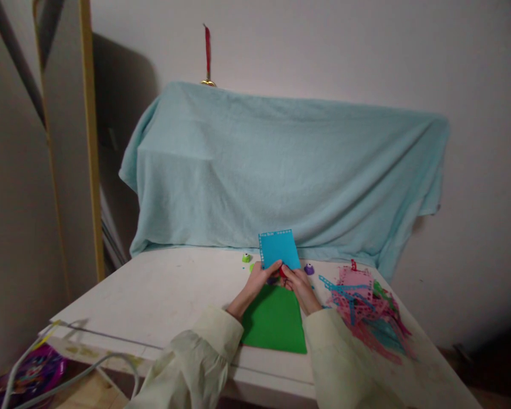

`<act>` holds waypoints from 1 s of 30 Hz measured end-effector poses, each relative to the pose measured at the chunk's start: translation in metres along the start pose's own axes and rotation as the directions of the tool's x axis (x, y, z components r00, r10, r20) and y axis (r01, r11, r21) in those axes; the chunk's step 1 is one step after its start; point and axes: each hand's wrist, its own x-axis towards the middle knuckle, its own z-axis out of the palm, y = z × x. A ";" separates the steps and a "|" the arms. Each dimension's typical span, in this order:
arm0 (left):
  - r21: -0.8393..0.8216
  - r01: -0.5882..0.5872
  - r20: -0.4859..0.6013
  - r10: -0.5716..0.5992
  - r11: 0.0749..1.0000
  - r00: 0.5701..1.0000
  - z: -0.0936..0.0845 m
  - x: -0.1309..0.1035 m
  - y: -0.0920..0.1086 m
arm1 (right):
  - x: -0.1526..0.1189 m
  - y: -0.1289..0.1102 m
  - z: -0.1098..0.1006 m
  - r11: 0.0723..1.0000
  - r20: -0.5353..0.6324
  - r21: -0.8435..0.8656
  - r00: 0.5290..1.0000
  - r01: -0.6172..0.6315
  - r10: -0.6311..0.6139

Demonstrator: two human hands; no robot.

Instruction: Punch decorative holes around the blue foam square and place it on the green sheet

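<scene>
My left hand is closed on the lower left part of a blue sheet of paper, which has rows of small holes along its top and left edges. My right hand is closed around a small red paper punch at the sheet's lower edge. Both thumbs meet near the punch, and the fingers hide much of it. Below the hands a green sheet lies flat on the table. A lime-green punch stands left of the blue sheet, and a purple punch stands to its right.
On the right of the white table lies a tangled heap of pink, blue and green paper strips. A light blue cloth hangs behind the table. At the lower left, a white cable loops near the table's front edge.
</scene>
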 end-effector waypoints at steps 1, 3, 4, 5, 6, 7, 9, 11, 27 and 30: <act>0.007 -0.002 -0.004 0.002 1.000 1.000 -0.001 0.001 0.000 | -0.001 -0.001 0.000 1.000 0.003 -0.003 1.000 0.002 -0.002; 0.021 -0.012 -0.001 0.012 1.000 1.000 -0.002 0.002 -0.001 | -0.001 -0.001 0.001 1.000 0.005 -0.009 1.000 0.008 -0.008; 0.028 -0.018 -0.001 0.018 0.999 1.000 -0.002 0.003 -0.001 | -0.001 -0.001 0.002 1.000 0.003 -0.011 1.000 0.008 -0.008; 0.032 -0.023 -0.005 0.023 0.999 1.000 -0.002 0.004 -0.002 | -0.001 -0.001 0.002 1.000 0.001 -0.011 1.000 0.006 -0.006; 0.034 -0.026 -0.011 0.026 0.999 1.000 -0.002 0.004 -0.002 | -0.001 -0.001 0.002 1.000 -0.002 -0.011 1.000 0.003 -0.003; 0.034 -0.029 -0.015 0.030 0.999 0.999 -0.002 0.004 -0.001 | -0.001 -0.001 0.002 1.000 -0.005 -0.012 1.000 -0.001 0.001; 0.034 -0.035 -0.011 0.035 0.999 0.999 -0.002 0.003 0.000 | 0.000 -0.001 0.002 1.000 -0.006 -0.019 1.000 -0.007 0.007; 0.038 -0.048 0.010 0.047 0.998 0.999 -0.002 0.002 0.002 | 0.001 -0.001 0.001 1.000 0.004 -0.028 1.000 -0.011 0.011; -0.008 -0.052 0.004 0.053 0.999 0.999 -0.003 0.002 0.004 | 0.002 0.004 0.000 1.000 0.040 -0.002 0.999 -0.003 0.003; -0.029 -0.044 -0.065 0.042 0.999 0.997 -0.005 0.003 0.002 | 0.002 0.004 0.001 0.999 0.017 0.042 1.000 -0.005 0.004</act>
